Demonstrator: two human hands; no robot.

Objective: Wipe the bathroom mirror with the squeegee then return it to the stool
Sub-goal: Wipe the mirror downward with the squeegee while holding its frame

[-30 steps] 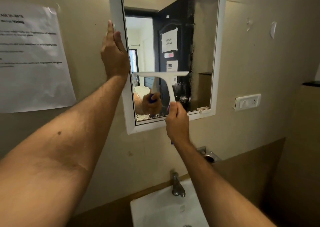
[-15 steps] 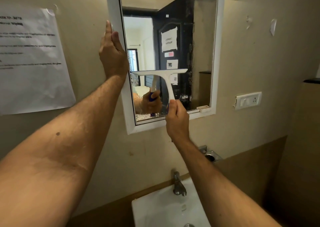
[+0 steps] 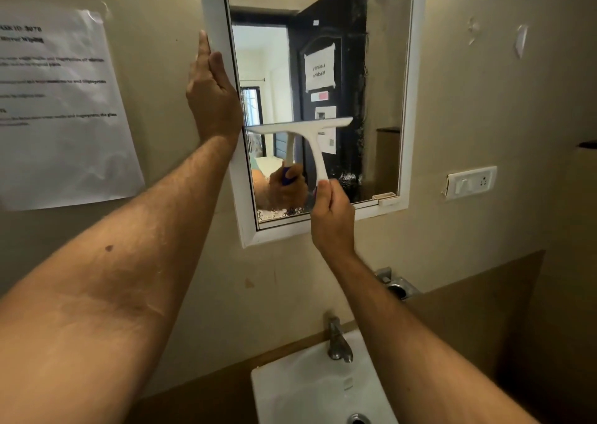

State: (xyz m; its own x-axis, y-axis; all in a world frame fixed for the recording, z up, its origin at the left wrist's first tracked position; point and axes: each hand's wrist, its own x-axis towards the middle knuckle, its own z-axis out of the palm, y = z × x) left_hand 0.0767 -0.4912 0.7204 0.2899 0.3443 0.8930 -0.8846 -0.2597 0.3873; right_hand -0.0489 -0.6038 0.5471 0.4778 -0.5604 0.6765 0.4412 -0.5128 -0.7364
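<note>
A white-framed bathroom mirror (image 3: 410, 107) hangs on the beige wall. A white squeegee (image 3: 303, 129) with a purple grip lies with its blade across the lower middle of the glass, slightly tilted, left end lower. My right hand (image 3: 332, 220) grips its handle from below, in front of the mirror's bottom edge. My left hand (image 3: 211, 97) lies flat against the mirror's left frame, fingers pointing up and held together. Smears show near the glass's bottom edge. The stool is not in view.
A white sink (image 3: 310, 391) with a metal tap (image 3: 337, 343) sits below the mirror. A paper sheet (image 3: 61, 110) is taped to the wall at left. A white switch plate (image 3: 471, 181) is at right, and a metal holder (image 3: 395, 286) sits below it.
The squeegee has slid a little upward on the glass with my right hand. My left hand has stayed on the frame.
</note>
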